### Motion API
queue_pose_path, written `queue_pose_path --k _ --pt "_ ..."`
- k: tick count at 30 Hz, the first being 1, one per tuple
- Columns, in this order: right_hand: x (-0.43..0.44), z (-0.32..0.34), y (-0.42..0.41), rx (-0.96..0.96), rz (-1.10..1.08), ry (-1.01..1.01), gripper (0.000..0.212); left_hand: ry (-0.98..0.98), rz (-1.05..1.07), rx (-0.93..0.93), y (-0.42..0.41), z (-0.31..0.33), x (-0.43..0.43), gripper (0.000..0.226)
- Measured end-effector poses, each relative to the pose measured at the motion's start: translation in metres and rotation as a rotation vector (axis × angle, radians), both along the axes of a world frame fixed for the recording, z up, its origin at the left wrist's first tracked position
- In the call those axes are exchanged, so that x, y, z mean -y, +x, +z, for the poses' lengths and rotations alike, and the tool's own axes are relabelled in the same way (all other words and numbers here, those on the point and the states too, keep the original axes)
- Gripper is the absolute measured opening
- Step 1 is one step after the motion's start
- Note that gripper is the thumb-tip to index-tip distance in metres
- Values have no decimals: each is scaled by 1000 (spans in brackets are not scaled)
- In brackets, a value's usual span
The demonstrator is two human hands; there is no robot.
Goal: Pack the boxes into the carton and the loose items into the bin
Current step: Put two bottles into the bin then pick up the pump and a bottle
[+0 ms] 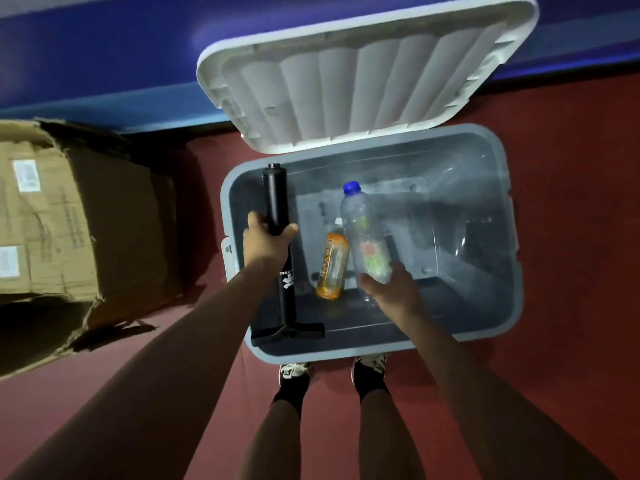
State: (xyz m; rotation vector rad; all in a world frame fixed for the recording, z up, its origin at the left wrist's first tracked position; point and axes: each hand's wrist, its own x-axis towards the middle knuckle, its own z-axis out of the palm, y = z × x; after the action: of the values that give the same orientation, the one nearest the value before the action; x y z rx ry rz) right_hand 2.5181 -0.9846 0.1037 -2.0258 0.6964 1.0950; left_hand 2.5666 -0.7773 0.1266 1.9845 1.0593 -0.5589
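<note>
Now: my left hand (268,237) is wrapped round the barrel of a black pump (276,195), thumb on one side, fingers on the other. The pump runs lengthwise over the left end of the bin (512,237), nozzle end pointing away from me, T-handle (287,332) nearest me at the bin's near left corner. I cannot tell whether the handle touches the bin floor.

My right hand (391,289) grips the base of a clear bottle (363,233), fingers curled round it. The bottle tilts up and away from me, its blue cap (351,187) on the far end, held above the inside of the bin.

Just left of that bottle, between my two hands, an orange bottle (332,265) lies on the bin floor.

The bin is grey and stands open on the red floor (571,168). Its white lid (363,74) is propped up behind the far rim, ribbed underside facing me.

The carton (69,220) sits on the floor off to the left, apart from the bin, battered, its edge torn, white labels on it. A blue wall (86,46) runs behind both.

My shoes (294,370) are right at the bin's near side.
</note>
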Motion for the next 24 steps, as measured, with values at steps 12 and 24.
queue_pose_path --k 12,24 --pt "-3 9 5 -160 433 -96 25 -118 -217 -318 -3 -5 -7 12" --pt "-4 137 -1 33 586 -319 26 -65 -704 -153 9 116 3 22"
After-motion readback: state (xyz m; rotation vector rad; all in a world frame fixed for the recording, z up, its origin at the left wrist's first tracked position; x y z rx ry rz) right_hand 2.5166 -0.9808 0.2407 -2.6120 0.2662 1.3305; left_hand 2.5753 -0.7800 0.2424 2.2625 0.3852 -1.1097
